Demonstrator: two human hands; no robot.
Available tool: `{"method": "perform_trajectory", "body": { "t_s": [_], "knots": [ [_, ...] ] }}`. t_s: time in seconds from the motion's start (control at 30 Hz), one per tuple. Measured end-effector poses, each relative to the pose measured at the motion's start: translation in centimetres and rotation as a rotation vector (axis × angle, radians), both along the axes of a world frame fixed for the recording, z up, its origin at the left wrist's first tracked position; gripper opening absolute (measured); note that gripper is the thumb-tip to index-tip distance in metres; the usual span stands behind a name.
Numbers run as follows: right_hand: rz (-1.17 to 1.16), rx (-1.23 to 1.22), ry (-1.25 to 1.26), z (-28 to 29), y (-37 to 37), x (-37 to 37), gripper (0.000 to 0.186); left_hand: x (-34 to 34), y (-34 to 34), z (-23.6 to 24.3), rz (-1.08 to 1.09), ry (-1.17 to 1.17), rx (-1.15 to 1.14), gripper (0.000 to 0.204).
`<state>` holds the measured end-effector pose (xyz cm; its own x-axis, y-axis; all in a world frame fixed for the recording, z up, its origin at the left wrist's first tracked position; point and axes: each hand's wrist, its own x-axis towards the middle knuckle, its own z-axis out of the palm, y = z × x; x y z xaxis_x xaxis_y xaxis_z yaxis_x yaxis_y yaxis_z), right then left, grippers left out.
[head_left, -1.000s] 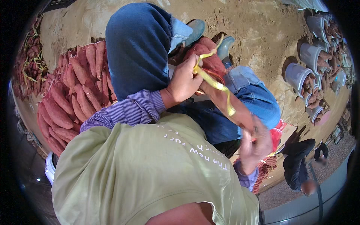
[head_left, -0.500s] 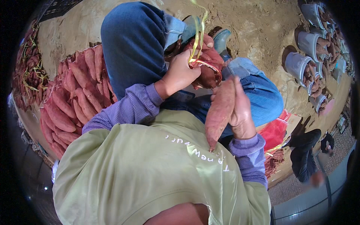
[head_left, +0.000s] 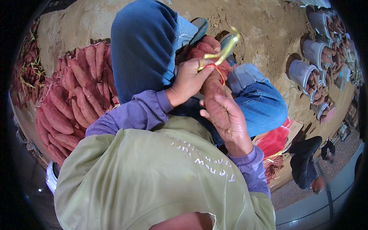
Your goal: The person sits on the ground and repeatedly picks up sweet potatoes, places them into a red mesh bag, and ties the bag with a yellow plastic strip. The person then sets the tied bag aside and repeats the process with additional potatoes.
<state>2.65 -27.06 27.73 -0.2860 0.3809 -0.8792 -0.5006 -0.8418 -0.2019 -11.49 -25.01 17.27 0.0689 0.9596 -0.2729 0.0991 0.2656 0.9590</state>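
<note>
My left hand (head_left: pixel 189 78) is closed on the mouth of a red mesh bag (head_left: pixel 207 48) of sweet potatoes between my knees, with yellow twine (head_left: pixel 226 51) and a red band at its fingers. My right hand (head_left: pixel 234 124) grips a long reddish-brown sweet potato (head_left: pixel 215 105) from beside and below; the potato's upper end is at the bag opening, close to my left fingers. The bottom of the bag is hidden by hands and legs.
Heaped sweet potatoes (head_left: pixel 76 103) lie at left, with a stringy pile (head_left: pixel 28 73) farther left. White buckets (head_left: pixel 301 74) of roots stand at right on the dirt floor (head_left: pixel 260 27). Red sacks (head_left: pixel 272 136) lie beside my right knee. Another person (head_left: pixel 303 165) is at lower right.
My right hand swung a sweet potato upright half a second ago and now has it raised into the bag's opening. My left hand stays at the bag's mouth; the yellow twine now leans rightward.
</note>
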Motion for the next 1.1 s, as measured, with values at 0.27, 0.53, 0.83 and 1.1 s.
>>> {"method": "perform_trajectory", "body": {
  "t_s": [0.27,0.53,0.83,1.1],
  "knots": [
    [0.105,-0.005,-0.225,3.0,0.4,1.0,0.069,-0.3,-1.0,0.8,0.032,-0.017,0.024,0.017],
    [0.005,-0.117,-0.107,-2.8,1.8,2.0,0.057,0.4,-1.1,0.6,0.069,0.022,0.054,0.018],
    [0.303,0.106,-0.645,0.4,1.4,-1.3,0.054,0.6,-0.7,1.0,0.068,0.008,0.055,0.022],
    [0.83,0.786,-1.208,-3.5,0.9,-2.0,0.049,0.7,-0.1,1.1,0.063,0.091,0.051,0.024]
  ]
}}
